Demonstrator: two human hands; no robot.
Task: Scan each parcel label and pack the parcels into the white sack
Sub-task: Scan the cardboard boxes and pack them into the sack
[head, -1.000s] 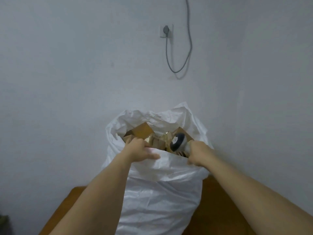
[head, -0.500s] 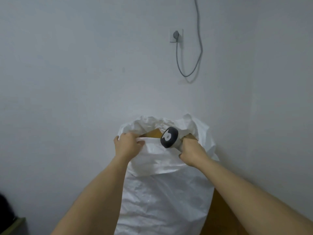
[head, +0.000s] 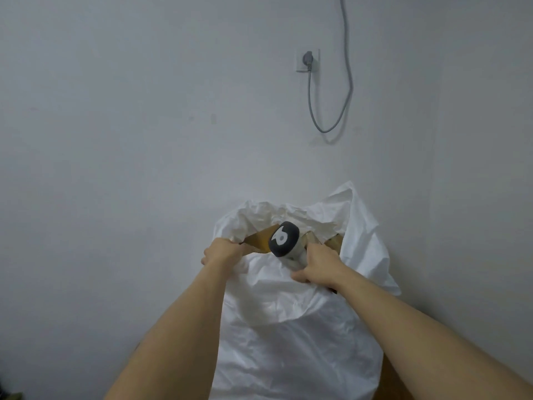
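Brown cardboard parcels [head: 258,241] crowd the white sack [head: 288,342] mouth; the scanner [head: 284,239] sits across the narrow gap. The wall [head: 144,140] stands close behind.

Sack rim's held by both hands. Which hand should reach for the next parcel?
Left, probably. The left hand grips only the near rim of the white woven plastic sack, so it can let go freely. The right hand holds the rim together with the grey-headed white handheld scanner, so it is busier.
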